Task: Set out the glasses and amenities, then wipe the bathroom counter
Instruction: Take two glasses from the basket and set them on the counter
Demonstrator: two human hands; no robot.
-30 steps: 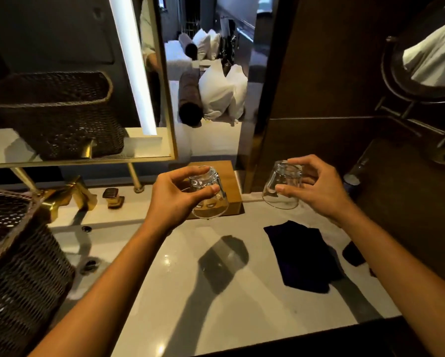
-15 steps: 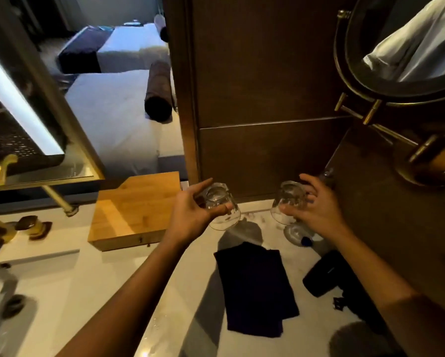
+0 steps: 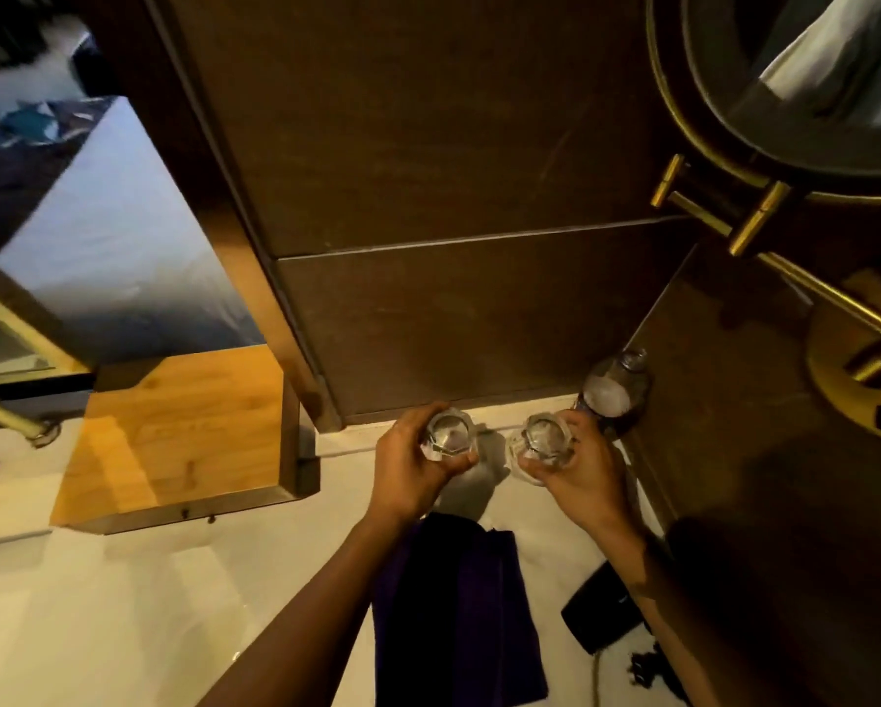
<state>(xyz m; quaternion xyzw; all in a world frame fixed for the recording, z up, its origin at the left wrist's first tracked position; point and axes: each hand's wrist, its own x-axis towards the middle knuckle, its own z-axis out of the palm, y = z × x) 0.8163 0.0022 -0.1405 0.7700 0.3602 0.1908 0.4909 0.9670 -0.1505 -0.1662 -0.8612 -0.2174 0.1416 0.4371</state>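
Note:
Two clear faceted glasses are held mouth-down at the back of the white counter (image 3: pixel 147 594), close to the brown wall panel. My left hand (image 3: pixel 410 472) grips the left glass (image 3: pixel 448 435) from its near side. My right hand (image 3: pixel 578 482) grips the right glass (image 3: pixel 543 443), just left of a clear water bottle (image 3: pixel 612 390) in the corner. I cannot tell whether the glasses touch the counter. A dark folded cloth (image 3: pixel 453 614) lies flat on the counter between my forearms.
A closed wooden box (image 3: pixel 178 431) stands left of the glasses. A black hair dryer (image 3: pixel 601 612) with its cord lies at the right. A round brass-armed mirror (image 3: pixel 785 94) juts from the right wall. A gold-framed wall mirror (image 3: pixel 15 318) is at the left.
Both hands carried the glasses from mid-air forward and down to the back right corner and turned them mouth-down. My view swung to the right and downward.

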